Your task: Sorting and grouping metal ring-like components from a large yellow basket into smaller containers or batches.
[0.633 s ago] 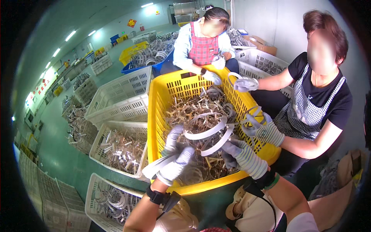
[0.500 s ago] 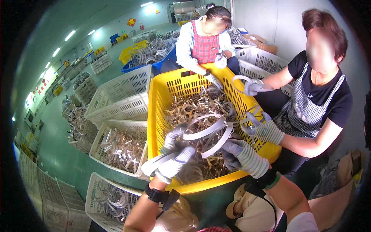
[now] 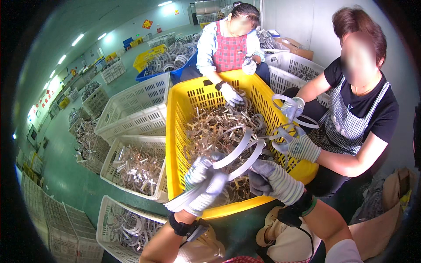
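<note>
My left hand point(image 3: 204, 182), in a striped work glove, is closed on several pale curved bands. Below its wrist side, the ends of the bands point(image 3: 186, 199) stick out. From its fingertips a curved band point(image 3: 237, 151) rises toward the far right. A second curved band point(image 3: 249, 161) arches between my two hands. My right hand point(image 3: 276, 180), gloved too, has its thumb and fingers pinched at the near right end of that band; the exact contact is partly hidden. Both hands hover over a large yellow crate point(image 3: 175, 144) holding a heap of tangled metal pieces point(image 3: 215, 127).
Across the crate, a person's gloved hand point(image 3: 230, 94) reaches into the heap. At the right, another person's gloved hands point(image 3: 302, 144) hold curved bands point(image 3: 307, 122) over the rim. White crates point(image 3: 131, 109) of metal parts stand along the left. A cardboard box point(image 3: 381, 219) sits at lower right.
The bands between my hands have swung more upright and lie closer side by side. My left hand has shifted slightly right. The right-hand person's band has turned; the far person's hand has moved left.
</note>
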{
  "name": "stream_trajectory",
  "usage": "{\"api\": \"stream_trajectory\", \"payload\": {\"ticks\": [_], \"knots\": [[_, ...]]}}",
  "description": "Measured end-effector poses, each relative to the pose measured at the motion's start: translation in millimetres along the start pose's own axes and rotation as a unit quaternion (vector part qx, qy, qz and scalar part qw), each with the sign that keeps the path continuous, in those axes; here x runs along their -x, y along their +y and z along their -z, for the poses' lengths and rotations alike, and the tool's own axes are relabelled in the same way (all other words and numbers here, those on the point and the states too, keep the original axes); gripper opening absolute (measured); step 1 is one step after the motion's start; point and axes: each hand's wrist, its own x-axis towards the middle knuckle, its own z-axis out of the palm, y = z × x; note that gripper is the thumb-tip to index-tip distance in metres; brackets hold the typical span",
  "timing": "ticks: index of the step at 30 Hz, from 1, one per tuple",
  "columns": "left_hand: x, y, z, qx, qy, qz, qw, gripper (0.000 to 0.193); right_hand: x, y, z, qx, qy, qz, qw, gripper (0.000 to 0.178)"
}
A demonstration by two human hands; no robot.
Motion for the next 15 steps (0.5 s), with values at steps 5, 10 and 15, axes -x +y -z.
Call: {"api": "stream_trajectory", "payload": {"ticks": [5,10,15], "knots": [[-1,-6,4,-0.027,0.019,0.032,0.999,0.030,-7,4,-3,0.304,0.138,0.104,0.937,0.025],[-7,1,9,0.220,0.024,0.173,0.960,0.057,-5,2,6,0.152,0.136,0.061,0.977,0.024],[-1,-19,11,0.157,-0.025,0.119,0.980,0.070,-3,5,2,0.092,0.117,0.041,0.988,0.026]]}}
